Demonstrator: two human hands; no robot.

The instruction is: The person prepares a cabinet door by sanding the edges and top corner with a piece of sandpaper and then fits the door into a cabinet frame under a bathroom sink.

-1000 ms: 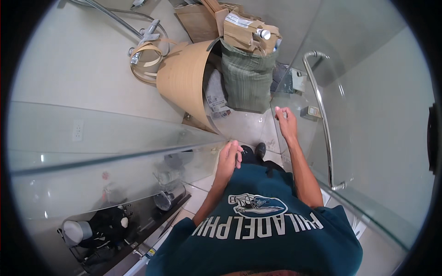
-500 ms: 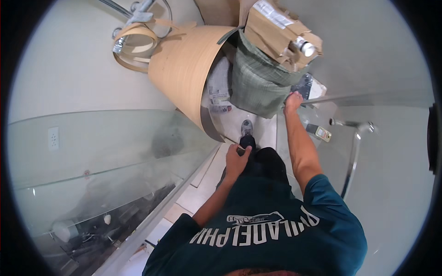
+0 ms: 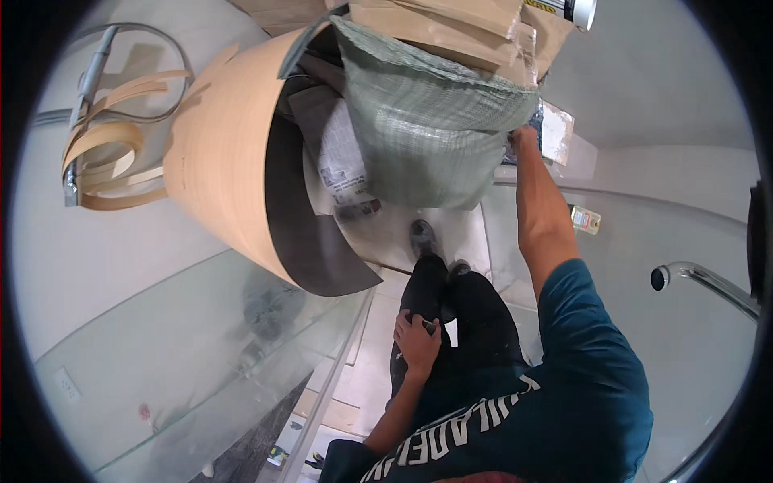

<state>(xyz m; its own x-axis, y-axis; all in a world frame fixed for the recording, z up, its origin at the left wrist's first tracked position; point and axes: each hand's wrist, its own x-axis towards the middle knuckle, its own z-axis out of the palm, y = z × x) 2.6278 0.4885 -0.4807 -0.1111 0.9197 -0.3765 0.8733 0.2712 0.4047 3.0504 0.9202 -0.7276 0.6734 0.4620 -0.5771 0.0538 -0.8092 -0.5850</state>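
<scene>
Your right grip (image 3: pixel 525 138): at the green sack's (image 3: pixel 435 137) edge; closure unclear.
Your left grip (image 3: pixel 418 344): fingers bent on your thigh (image 3: pixel 398 372); hold unclear.

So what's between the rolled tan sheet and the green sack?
In the head view, printed greyish material lies between the rolled tan sheet and the green sack.

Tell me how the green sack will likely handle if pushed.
The green sack probably gives rather than staying stiff: its woven sides wrinkle. It may be top-heavy and could tip, since bulky cardboard rises above its top edge.
</scene>
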